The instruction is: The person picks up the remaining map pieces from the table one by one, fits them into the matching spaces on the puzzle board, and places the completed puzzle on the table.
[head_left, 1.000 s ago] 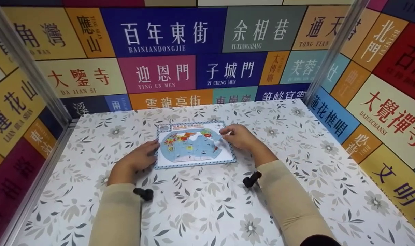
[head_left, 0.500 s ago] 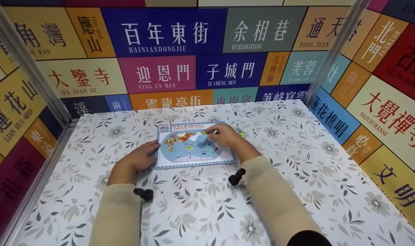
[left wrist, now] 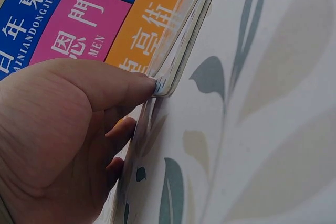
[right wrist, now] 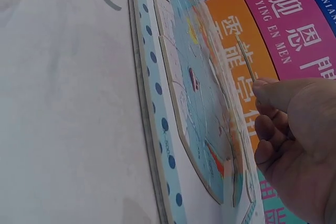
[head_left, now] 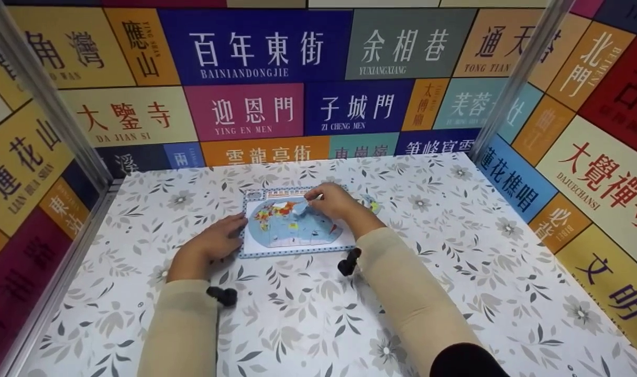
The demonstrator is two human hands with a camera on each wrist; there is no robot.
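Note:
In the head view a flat world-map jigsaw puzzle board (head_left: 276, 250) lies on the table, with a dotted blue border and several pieces set in it. At its left side rests my left hand (head_left: 211, 243), fingers stretched to the edge. The left wrist view shows its thumb (left wrist: 128, 85) touching the board's corner. Above the map's upper part, my right hand (head_left: 331, 201) pinches a small light-blue puzzle piece (head_left: 300, 209) between thumb and finger. The right wrist view shows that piece (right wrist: 245, 59) edge-on, apart from the board. My right hand hides the board's upper right area.
Colourful loose puzzle pieces (head_left: 372, 203) lie just right of the board, partly behind my right wrist. A white cloth with a leaf print (head_left: 287, 314) covers the table. Panels with large lettering (head_left: 255, 47) stand at the back and both sides.
My right hand has moved left from the board's right edge to over the map, carrying the light-blue piece, which now shows plainly. My left hand stays at the left edge.

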